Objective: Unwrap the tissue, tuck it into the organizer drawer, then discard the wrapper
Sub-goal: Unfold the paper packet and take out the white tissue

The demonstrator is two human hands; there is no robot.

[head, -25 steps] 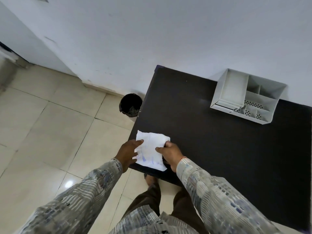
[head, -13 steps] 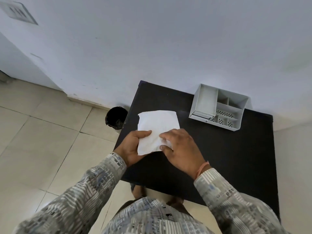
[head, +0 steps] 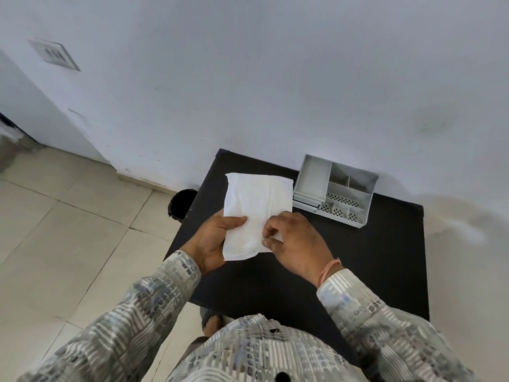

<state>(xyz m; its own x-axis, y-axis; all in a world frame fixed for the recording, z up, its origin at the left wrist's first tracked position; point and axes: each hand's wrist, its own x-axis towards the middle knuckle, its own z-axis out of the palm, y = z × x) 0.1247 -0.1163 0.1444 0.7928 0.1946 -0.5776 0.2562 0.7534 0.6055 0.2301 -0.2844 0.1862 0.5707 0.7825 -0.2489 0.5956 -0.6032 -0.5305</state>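
A white wrapped tissue pack [head: 256, 210] is held upright above the black table [head: 358, 257]. My left hand [head: 214, 241] grips its lower left edge, thumb across the front. My right hand [head: 292, 244] pinches its lower right corner with fingertips. I cannot tell wrapper from tissue. The grey organizer [head: 334, 193] stands at the table's back against the wall, its drawer pulled open on the left side, with several small compartments on the right.
A black waste bin [head: 180, 204] stands on the tiled floor by the table's left back corner. The white wall runs right behind the table. A switch plate [head: 55, 54] sits on the wall at upper left. My foot [head: 210, 322] shows below the table's front edge.
Both hands have lifted the white pack from the table's front left corner and raised it more upright. The camera view has tilted up, showing more wall.
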